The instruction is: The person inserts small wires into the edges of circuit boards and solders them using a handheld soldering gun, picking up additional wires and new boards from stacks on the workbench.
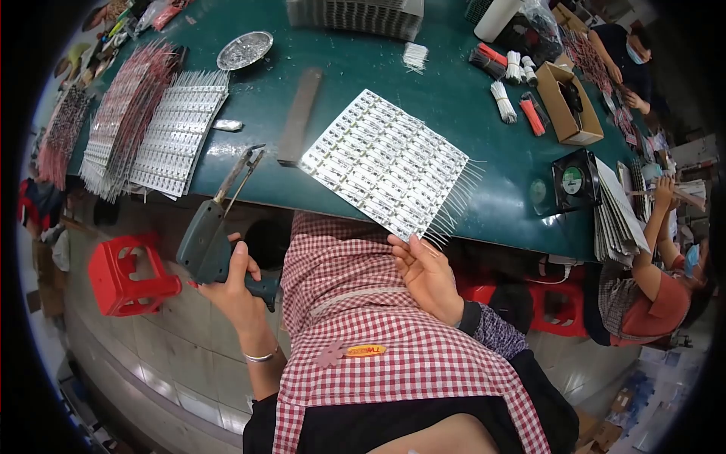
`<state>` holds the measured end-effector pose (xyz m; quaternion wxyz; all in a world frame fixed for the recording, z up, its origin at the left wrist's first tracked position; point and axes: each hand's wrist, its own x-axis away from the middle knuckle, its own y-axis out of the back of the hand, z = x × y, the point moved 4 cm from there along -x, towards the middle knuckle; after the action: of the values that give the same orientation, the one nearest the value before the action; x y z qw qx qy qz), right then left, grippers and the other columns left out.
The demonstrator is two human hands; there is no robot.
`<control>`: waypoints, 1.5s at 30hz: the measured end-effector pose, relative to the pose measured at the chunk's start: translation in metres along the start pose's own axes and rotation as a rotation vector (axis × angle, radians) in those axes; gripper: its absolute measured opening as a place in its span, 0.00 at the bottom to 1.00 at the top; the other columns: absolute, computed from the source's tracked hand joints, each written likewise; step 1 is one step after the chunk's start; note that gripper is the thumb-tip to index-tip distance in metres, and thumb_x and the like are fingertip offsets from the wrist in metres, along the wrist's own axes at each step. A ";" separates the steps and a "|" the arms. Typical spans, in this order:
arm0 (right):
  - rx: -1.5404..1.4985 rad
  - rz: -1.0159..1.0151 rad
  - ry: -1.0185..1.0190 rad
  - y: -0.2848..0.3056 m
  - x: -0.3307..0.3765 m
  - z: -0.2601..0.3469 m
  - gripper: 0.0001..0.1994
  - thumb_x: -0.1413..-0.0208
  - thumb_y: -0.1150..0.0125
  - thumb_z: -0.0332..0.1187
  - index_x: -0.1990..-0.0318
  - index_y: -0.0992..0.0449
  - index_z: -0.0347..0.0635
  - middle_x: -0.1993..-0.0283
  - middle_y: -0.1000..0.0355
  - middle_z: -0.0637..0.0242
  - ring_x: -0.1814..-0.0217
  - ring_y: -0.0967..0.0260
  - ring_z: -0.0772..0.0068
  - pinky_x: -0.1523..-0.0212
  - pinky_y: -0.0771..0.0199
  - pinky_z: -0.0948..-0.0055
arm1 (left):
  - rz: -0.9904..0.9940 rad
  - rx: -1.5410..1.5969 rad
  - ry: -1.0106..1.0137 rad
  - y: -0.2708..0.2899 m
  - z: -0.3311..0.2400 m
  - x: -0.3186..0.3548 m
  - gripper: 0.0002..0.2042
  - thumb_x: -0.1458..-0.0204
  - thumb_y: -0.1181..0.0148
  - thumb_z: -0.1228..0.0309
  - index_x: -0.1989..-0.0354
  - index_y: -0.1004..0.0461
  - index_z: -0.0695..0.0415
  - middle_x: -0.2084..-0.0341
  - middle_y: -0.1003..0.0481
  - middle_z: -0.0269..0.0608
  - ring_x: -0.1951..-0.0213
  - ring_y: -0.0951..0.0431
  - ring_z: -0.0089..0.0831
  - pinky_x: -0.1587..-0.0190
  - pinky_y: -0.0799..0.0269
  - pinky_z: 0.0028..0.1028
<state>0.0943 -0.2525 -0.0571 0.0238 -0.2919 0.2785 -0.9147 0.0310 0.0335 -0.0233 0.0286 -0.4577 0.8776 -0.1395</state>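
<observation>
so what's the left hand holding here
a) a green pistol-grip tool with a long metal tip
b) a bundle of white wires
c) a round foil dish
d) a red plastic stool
a: the left hand is wrapped around the handle of the green pistol-grip tool, whose metal tip points up toward the table edge; the red stool stands apart on the floor.

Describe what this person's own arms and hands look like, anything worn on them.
Both hands are bare, with no gloves. The left hand has red-painted nails and a thin silver bangle at the wrist; its forearm is uncovered. The right hand leads into a dark, finely patterned sleeve with a black cuff at the wrist.
</observation>
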 end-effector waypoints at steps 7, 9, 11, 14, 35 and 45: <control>0.217 -0.023 0.258 0.004 0.006 0.014 0.13 0.34 0.47 0.33 0.49 0.25 0.33 0.51 0.23 0.55 0.54 0.25 0.74 0.57 0.25 0.79 | -0.053 0.088 -0.072 0.012 0.001 -0.001 0.09 0.50 0.40 0.81 0.61 0.26 0.71 0.79 0.28 0.40 0.85 0.34 0.21 0.83 0.41 0.20; 0.217 -0.034 0.296 0.012 0.007 0.027 0.13 0.36 0.45 0.33 0.50 0.25 0.33 0.51 0.23 0.53 0.55 0.23 0.71 0.58 0.25 0.77 | -0.108 0.058 -0.061 0.016 0.003 -0.001 0.09 0.50 0.40 0.81 0.61 0.26 0.71 0.79 0.28 0.39 0.85 0.34 0.21 0.83 0.41 0.20; 0.135 -0.125 0.254 0.030 0.012 0.039 0.12 0.35 0.45 0.33 0.51 0.25 0.34 0.51 0.23 0.53 0.56 0.23 0.71 0.59 0.25 0.76 | -0.112 0.072 -0.082 0.018 0.003 -0.001 0.09 0.50 0.40 0.81 0.61 0.26 0.71 0.79 0.28 0.39 0.85 0.34 0.21 0.83 0.41 0.20; -0.012 -0.068 0.186 0.056 0.027 0.047 0.12 0.35 0.46 0.35 0.49 0.27 0.37 0.51 0.23 0.56 0.55 0.24 0.73 0.58 0.26 0.75 | -0.116 0.067 -0.072 0.020 0.005 -0.002 0.09 0.50 0.40 0.81 0.61 0.26 0.71 0.79 0.28 0.40 0.85 0.34 0.21 0.83 0.41 0.20; -0.082 -0.240 0.273 0.059 -0.005 0.026 0.10 0.39 0.39 0.36 0.55 0.27 0.42 0.64 0.29 0.72 0.62 0.33 0.78 0.61 0.31 0.74 | -0.083 0.042 -0.064 0.022 0.018 -0.004 0.09 0.49 0.41 0.83 0.60 0.27 0.72 0.75 0.26 0.44 0.83 0.33 0.22 0.83 0.40 0.20; -0.043 -0.337 0.245 0.099 0.019 0.049 0.06 0.40 0.40 0.29 0.57 0.26 0.43 0.65 0.27 0.71 0.67 0.32 0.77 0.66 0.33 0.73 | -0.121 -0.002 -0.045 0.022 0.003 -0.013 0.07 0.50 0.40 0.83 0.63 0.27 0.70 0.79 0.29 0.39 0.85 0.32 0.22 0.83 0.40 0.21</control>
<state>0.0939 -0.3645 -0.0662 -0.1697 -0.2213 0.2462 -0.9282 0.0212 0.0553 -0.0331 0.0396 -0.5128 0.8477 -0.1299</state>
